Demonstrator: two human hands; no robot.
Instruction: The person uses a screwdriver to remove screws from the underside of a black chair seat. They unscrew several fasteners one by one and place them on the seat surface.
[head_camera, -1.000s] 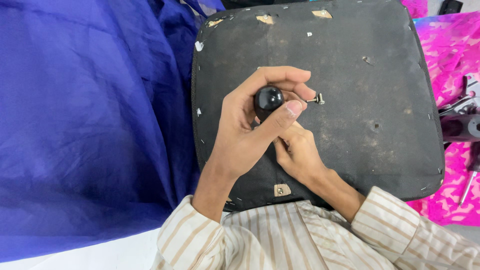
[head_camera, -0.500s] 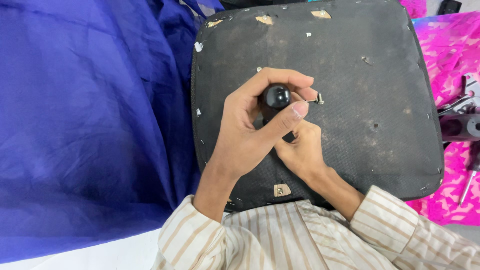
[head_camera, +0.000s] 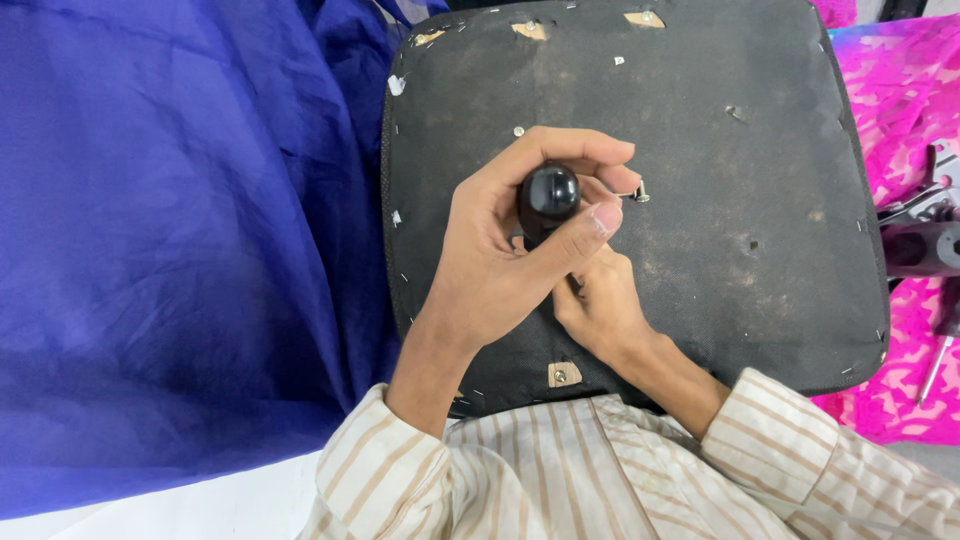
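The left hand is closed around a black round-ended tool handle, thumb and fingers clamped on it, over the middle of the black seat underside. The right hand, at 5 o'clock from the handle, lies partly under the left; its finger state cannot be determined. A small bolt sits at 3 o'clock, just beside the left fingertips.
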